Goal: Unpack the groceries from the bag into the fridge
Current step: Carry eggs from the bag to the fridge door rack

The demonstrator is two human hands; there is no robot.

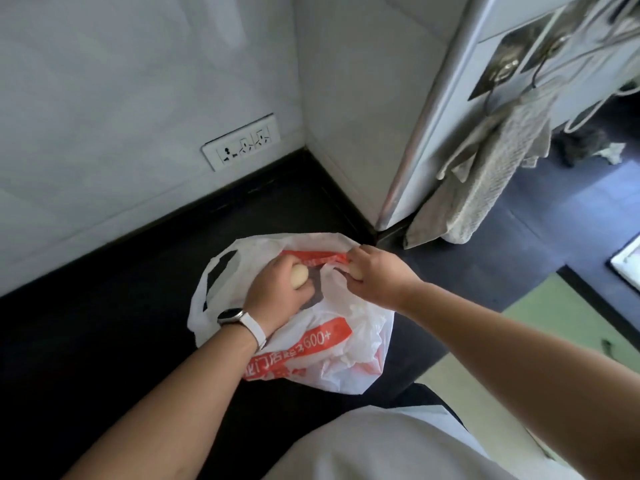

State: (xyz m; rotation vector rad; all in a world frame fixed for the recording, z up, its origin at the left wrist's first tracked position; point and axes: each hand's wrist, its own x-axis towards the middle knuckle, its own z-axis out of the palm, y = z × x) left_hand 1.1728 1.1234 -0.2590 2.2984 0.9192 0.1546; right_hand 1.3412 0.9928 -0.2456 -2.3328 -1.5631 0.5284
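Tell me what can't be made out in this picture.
All head view.
Inside of the plastic bag: hidden by its crumpled folds and both hands.
Pale round item in the left hand: fingers cover most; kind unclear.
Second pale item in the right hand: only a sliver shows.
Tall white unit: cut off by the top edge.

The bag (346,358) is showing thin, crinkled white plastic, glossy, with orange print. The egg (299,276) at its mouth is looking smooth, matt and pale. The bench (104,323) is reading as dark and smooth with a dull sheen. At far right a coarse-woven cloth towel (485,174) is hanging beside a brushed metal strip (415,133).
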